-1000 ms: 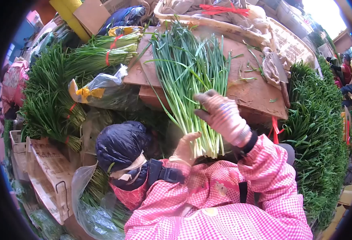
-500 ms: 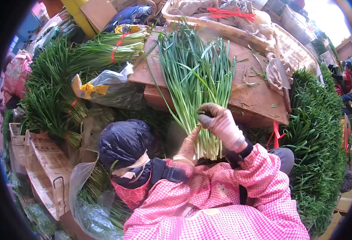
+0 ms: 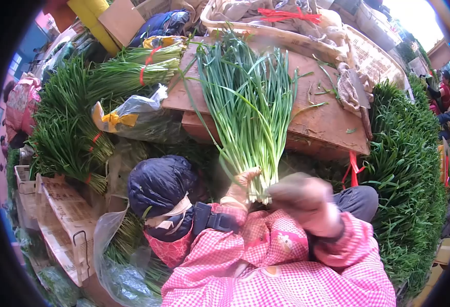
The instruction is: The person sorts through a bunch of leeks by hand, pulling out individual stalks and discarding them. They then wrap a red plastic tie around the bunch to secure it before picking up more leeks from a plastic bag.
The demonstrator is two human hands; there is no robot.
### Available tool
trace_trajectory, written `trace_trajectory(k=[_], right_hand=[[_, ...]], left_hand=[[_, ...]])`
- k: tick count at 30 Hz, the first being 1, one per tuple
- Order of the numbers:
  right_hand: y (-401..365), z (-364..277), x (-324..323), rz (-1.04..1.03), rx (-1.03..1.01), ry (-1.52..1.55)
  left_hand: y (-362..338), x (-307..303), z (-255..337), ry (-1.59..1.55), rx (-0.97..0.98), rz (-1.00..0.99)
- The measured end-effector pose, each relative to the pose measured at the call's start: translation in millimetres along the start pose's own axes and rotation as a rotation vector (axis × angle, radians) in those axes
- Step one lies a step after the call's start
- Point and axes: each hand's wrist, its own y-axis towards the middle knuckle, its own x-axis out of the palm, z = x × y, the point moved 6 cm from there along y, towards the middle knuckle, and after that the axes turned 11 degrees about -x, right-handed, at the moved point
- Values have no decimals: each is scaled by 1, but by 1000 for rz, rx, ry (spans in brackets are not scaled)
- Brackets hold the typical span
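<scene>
A large bunch of chives (image 3: 255, 107) lies with its green leaves over a brown board (image 3: 319, 128) and its pale stem ends toward me. My left hand (image 3: 243, 187), in a light glove, is wrapped around the stems close to their cut ends. Just right of those ends is my right hand (image 3: 304, 199), gloved and smeared by motion. Its fingers are too blurred to make out, as is any contact with the stems. Loose leaf scraps and a knife blade (image 3: 359, 89) beside a crumpled cloth (image 3: 347, 94) lie on the board's right side.
Tied chive bundles (image 3: 133, 69) with red bands are piled at left, near a plastic bag (image 3: 138, 112). A dense heap of greens (image 3: 404, 189) stands at right. Behind the board is a basket (image 3: 281, 33) with cloths. A dark padded hood (image 3: 161, 179) is left of my left arm.
My right hand has moved down and right, from above the stems to beside their cut ends, and is now blurred. My left hand stays on the bunch, whose stems look gathered more narrowly.
</scene>
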Motion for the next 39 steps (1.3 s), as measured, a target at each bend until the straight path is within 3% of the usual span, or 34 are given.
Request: trace_trajectory(k=[3,5,7,8,9,10,11,12,13,14,15,17,18,21,24,25,27,30,33,34,37,39], right_hand=[[-32,-8,-88,506,308,84],[-61,-5,-127,921,372,253],[-67,-4,-142,775,444,131],[-81,13,-147,575,652,-134],[-83,31,-140,272,717,-266],[-122,79,-133,179,665,-214],[-121,88,-111,-377,837,-591],[-123,92,-89,-1008,776,-907],[-100,83,-75,-893,816,-851],[-81,77,-69,-569,577,-700],[-58,70,-64,-316,500,-488],[-18,59,-50,-152,267,-505],[-10,68,-37,-74,297,-361],[24,84,2,-110,126,-290],[40,127,5,-33,172,-450],[41,143,3,-97,267,-494],[40,161,-2,41,276,-462],[54,163,-2,-98,314,-653],[78,181,7,-457,449,-909],[83,182,7,-460,391,-939],[81,171,-11,33,292,-99],[80,124,-39,244,615,421]], left_hand=[[1,-4,3,65,-21,65],[2,-3,6,102,-42,92],[3,-3,6,117,-68,109],[3,-1,7,111,-69,98],[3,1,7,82,-64,74],[3,2,7,51,-53,52],[3,4,7,11,-48,28],[4,5,8,-36,-37,6],[3,7,8,-89,-27,-18],[2,9,6,-149,-21,-44],[1,13,7,-214,-18,-81],[-3,25,7,-303,-19,-169],[-5,29,8,-323,-25,-214],[-3,15,8,-399,-15,-241],[-5,10,8,-417,-52,-255],[-4,7,9,-413,-36,-244],[-2,0,10,-414,-27,-248],[1,-7,8,-433,-32,-248],[1,-6,7,-381,-31,-212],[2,-6,8,-399,-39,-246],[2,-5,9,-431,-29,-286],[-1,-1,10,-421,5,-223]])
